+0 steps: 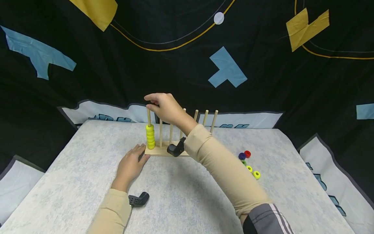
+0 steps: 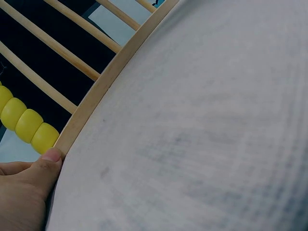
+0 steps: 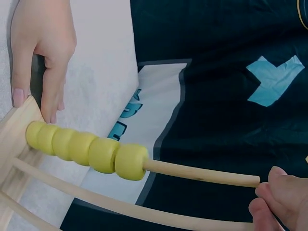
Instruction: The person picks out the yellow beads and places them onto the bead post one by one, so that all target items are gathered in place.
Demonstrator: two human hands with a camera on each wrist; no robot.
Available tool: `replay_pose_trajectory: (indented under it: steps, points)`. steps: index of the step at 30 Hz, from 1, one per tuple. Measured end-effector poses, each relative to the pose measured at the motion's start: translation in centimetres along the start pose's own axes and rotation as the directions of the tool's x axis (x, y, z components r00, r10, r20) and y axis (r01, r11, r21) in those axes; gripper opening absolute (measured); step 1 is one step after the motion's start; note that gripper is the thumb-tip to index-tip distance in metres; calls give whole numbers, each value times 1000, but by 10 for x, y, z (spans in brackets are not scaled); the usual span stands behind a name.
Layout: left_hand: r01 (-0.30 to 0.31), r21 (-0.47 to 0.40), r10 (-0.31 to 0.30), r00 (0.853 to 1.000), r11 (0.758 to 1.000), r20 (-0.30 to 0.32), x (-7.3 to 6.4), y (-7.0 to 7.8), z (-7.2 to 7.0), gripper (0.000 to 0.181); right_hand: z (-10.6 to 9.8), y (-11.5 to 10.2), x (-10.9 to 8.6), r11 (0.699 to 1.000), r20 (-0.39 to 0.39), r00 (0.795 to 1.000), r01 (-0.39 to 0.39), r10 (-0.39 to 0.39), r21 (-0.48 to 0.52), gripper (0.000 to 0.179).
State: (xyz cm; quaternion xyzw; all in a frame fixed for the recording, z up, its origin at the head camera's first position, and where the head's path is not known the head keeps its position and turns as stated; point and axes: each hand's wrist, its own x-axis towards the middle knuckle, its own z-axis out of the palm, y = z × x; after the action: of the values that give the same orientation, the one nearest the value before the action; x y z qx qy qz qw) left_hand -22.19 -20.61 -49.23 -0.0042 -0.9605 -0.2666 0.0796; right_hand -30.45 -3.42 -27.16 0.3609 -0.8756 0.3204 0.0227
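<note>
A wooden peg rack (image 1: 163, 151) with several upright pegs stands toward the back of the table. Several yellow beads (image 1: 150, 137) are stacked on its leftmost peg (image 3: 202, 173), whose upper part is bare. My left hand (image 1: 130, 167) holds the left end of the rack's base, thumb (image 2: 50, 161) at the front edge and fingers round the end. At the top of the leftmost peg is my right hand (image 1: 168, 107), its thumb and fingers close to the tip. I see no bead between them. Whether they touch the peg I cannot tell.
To the right on the table (image 1: 187, 201) lie loose beads: a red bead (image 1: 247, 154), a blue bead (image 1: 242, 156), a green bead (image 1: 243, 162) and two yellow ones (image 1: 256, 175). A black cloth (image 1: 175, 74) hangs behind the table.
</note>
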Motion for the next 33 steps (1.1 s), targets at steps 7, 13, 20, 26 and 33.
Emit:
replay_pose_trajectory:
  steps: [7, 13, 20, 26, 33]
  points:
    - [4, -5, -4, 1000, 1000, 6, 0, 1, -1, 57, -3, 2, -9, 999, -66, 997, 32, -30, 30, 36]
    - [13, -4, -13, 1000, 1000, 8, 0, 3, -1, 57, -5, 6, -25, 999, -83, 996, 46, -43, 30, 36]
    - [11, -11, -11, 1000, 1000, 16, -1, 4, -3, 57, -5, 16, -50, 994, -83, 991, 105, -103, 24, 35]
    - [18, -3, -18, 1000, 1000, 16, -1, 4, -2, 56, -1, 23, -76, 991, -84, 989, 124, -119, 55, 35]
    - [15, 12, -15, 1000, 1000, 13, 0, 2, 0, 56, 6, 31, -107, 991, -57, 991, 122, -118, 61, 35]
